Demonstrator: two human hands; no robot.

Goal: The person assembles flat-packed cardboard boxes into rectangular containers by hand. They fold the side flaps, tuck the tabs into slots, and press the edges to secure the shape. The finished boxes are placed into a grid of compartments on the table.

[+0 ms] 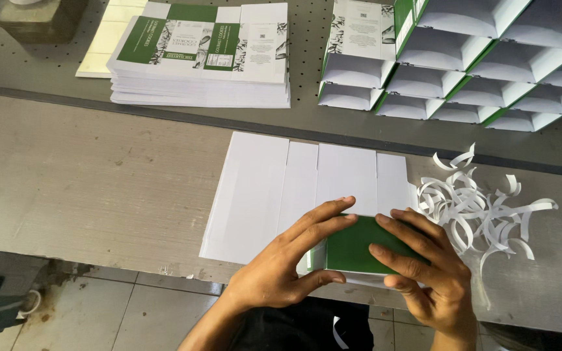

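A flat white carton blank (274, 188) lies face down on the grey table (86, 182), its panels spread toward the far side. Its near green flap (352, 250) is folded up over the front edge. My left hand (287, 266) presses the fold from the left, fingers stretched across the white panel and thumb under the flap. My right hand (424, 266) lies on the green flap from the right, fingers spread on it.
A stack of flat printed green and white blanks (203, 58) sits at the back, with pale sheets (102, 39) beside it. Several folded open boxes (463, 58) are stacked back right. A pile of curled white paper strips (482, 208) lies right of my hands.
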